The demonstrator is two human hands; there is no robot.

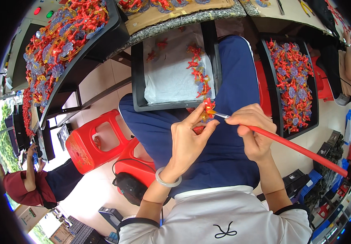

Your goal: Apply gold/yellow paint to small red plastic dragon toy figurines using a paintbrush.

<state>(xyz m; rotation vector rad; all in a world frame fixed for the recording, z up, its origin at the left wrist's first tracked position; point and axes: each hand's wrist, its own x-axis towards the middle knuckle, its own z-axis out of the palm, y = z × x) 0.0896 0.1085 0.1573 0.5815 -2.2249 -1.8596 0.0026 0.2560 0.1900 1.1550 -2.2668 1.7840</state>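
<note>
While the left hand (187,140) pinches a glossy red figurine (208,105) with amber and translucent violet parts, the right hand (258,142) grips a red-handled brush (301,151), its tip at the piece. The figurine is beside the near rim of a black tray (163,106), where similar ones lie on white paper (167,77). A black looped mark (225,230) shows on the white shirt (200,213).

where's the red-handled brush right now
In the head view, the red-handled brush is right of centre, held in the right hand, its tip at the red figure in the left hand.
</note>
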